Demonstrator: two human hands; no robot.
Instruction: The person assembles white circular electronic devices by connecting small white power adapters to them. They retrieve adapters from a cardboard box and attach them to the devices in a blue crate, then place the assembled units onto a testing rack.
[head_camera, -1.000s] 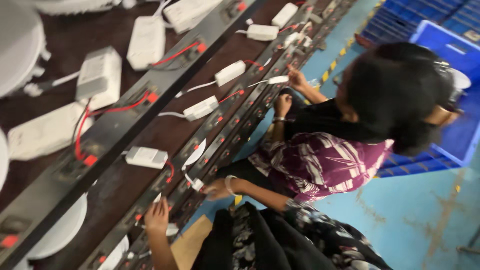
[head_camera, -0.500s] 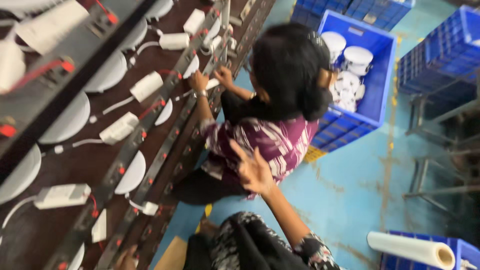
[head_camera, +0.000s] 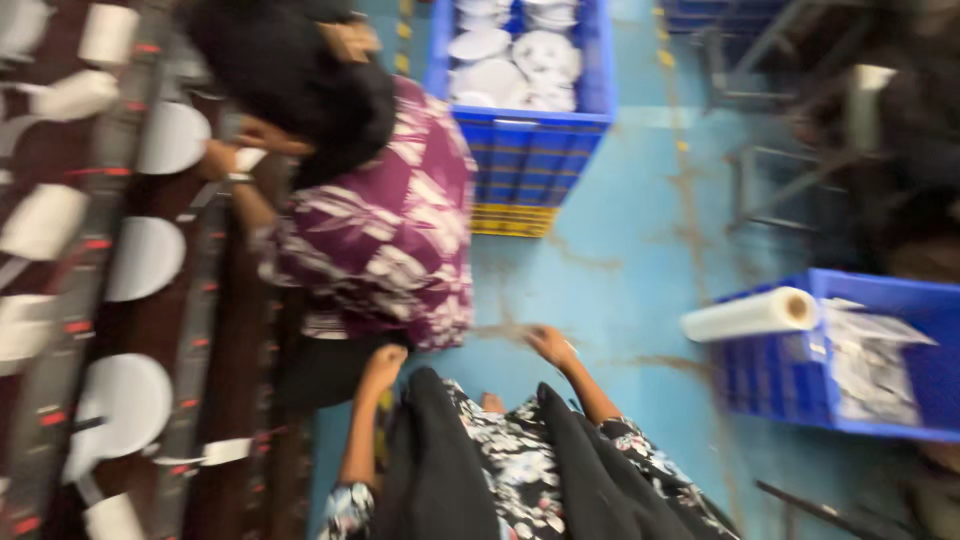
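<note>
Above blue floor (head_camera: 620, 290), left hand (head_camera: 383, 366) and right hand (head_camera: 550, 345) hang empty.

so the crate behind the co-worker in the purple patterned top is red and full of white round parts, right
Not quite: the crate behind the co-worker is blue, not red, as the head view shows. It does hold white round parts. The person's own left hand and right hand hang empty over the blue floor.

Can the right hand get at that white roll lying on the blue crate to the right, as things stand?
Probably yes. The right hand is empty above bare blue floor, and nothing stands between it and the white roll on the crate's near rim.
</note>
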